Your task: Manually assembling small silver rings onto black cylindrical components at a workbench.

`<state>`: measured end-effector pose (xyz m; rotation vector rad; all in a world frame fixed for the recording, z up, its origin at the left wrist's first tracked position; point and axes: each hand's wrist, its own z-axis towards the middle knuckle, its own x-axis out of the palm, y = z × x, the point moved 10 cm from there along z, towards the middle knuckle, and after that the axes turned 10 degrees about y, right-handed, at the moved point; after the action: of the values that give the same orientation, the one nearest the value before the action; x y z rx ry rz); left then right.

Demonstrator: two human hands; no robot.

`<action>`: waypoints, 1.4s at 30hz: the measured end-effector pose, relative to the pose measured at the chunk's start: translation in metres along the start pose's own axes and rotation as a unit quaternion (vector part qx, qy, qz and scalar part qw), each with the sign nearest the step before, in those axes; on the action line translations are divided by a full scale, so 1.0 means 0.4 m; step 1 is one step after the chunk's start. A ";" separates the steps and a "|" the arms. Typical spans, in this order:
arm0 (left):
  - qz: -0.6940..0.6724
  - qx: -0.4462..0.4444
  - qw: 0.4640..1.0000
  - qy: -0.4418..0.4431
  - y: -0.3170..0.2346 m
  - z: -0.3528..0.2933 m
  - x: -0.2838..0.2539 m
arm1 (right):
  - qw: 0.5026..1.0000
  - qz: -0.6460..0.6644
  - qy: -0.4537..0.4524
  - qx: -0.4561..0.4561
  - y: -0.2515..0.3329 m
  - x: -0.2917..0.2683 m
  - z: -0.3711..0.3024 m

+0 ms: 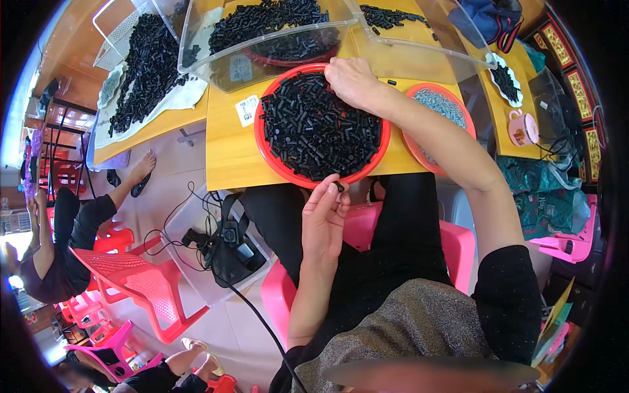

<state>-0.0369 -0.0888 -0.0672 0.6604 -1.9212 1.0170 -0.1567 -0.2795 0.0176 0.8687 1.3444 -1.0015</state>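
My left hand is raised just off the near rim of a red basin, pinching a small black plastic piece between thumb and fingertips. Many short black tube-like pieces fill the basin. At its far right rim is my right hand, fingers curled closed with the back of the hand upward. Whatever those fingers grip, if anything, is hidden. Right of the basin, partly under my right forearm, a smaller red bowl contains small silvery metal parts.
Clear plastic bins with more black pieces stand behind the basin. A heap of black pieces covers a table at left. A pink mug sits at right. Pink chairs, cables and other people are at left.
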 end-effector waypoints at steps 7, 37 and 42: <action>-0.019 -0.013 1.000 0.009 0.008 0.002 0.005 | 0.970 0.240 0.017 0.025 -0.047 -0.026 -0.065; 0.179 0.118 0.976 0.023 -0.044 -0.024 0.041 | 0.610 0.781 -0.043 0.129 0.199 -0.023 -0.458; 0.230 0.146 0.962 0.013 -0.052 -0.032 0.050 | 0.655 0.744 -0.045 0.128 0.195 -0.040 -0.467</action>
<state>-0.0260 -0.0903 -0.0374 0.3573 -1.9648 1.6144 -0.1501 -0.0764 0.0183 1.6354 0.0426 0.1437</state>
